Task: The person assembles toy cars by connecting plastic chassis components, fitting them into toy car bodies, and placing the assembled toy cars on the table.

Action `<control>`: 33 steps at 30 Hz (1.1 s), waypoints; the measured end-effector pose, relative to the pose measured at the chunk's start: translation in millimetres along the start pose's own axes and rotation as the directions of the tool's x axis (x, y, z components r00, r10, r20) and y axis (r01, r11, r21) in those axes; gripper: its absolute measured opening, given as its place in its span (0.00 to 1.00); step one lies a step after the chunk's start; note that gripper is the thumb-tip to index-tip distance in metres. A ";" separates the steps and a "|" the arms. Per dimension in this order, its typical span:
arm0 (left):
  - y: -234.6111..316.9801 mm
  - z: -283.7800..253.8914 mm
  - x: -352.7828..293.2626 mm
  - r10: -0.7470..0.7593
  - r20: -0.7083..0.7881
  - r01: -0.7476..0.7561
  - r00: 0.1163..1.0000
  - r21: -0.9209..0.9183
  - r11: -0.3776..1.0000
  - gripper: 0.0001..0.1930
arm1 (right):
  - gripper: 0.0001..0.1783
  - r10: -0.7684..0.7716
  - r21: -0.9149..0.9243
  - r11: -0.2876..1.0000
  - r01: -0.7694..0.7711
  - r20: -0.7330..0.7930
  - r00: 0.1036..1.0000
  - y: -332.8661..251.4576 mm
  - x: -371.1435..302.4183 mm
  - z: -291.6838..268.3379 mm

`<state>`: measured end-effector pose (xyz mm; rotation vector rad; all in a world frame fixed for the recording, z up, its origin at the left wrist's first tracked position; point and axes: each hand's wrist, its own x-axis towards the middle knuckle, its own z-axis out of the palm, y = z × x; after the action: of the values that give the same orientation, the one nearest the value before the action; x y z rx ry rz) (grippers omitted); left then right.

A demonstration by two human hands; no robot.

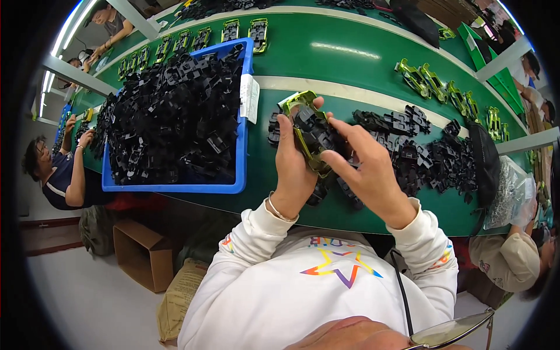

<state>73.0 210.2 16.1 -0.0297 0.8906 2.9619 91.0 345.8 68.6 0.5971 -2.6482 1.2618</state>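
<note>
A shiny yellow-green shell (299,100), which looks like a toy car body, is tilted above the green worktable with its hollow side up. Inside it sits a black plastic insert (317,129). My left hand (290,166) wraps around the shell from the left, thumb along its near rim. From the right, my right hand (373,169) has its thumb and fingers closed on the insert and the shell's right edge. Right of my hands, loose black plastic parts (408,154) lie in heaps, and a few lie beneath my hands.
A blue bin (244,151) heaped with black parts stands to my left. Yellow-green shells (258,36) line the conveyor (350,58) beyond, with more (431,81) at right. A black bag (487,157) and clear plastic bag (512,195) lie right. Other people sit on both sides.
</note>
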 end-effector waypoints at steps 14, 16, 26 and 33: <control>-1.6 -4.5 -6.3 0.047 0.048 -0.046 0.998 -0.006 0.999 0.32 | 0.31 -0.299 -0.351 0.907 0.234 -0.143 0.943 3.7 4.1 23.4; -2.7 -3.2 -4.7 0.041 0.040 -0.041 0.998 0.000 0.999 0.32 | 0.31 -0.270 -0.342 0.916 0.211 -0.134 0.954 1.1 4.6 22.2; -4.3 -5.5 -3.0 0.010 0.044 -0.014 0.999 0.085 0.996 0.33 | 0.33 -0.152 -0.498 0.843 0.204 0.144 0.978 -12.9 12.8 0.1; -5.3 -10.5 -2.0 0.090 0.137 -0.092 0.986 0.006 0.996 0.29 | 0.30 -0.131 -0.574 0.791 0.210 0.177 0.976 -23.0 16.7 0.9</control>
<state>75.3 208.8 4.5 0.2177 0.9162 2.9967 85.4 327.2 89.4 0.7960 -2.7877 0.3049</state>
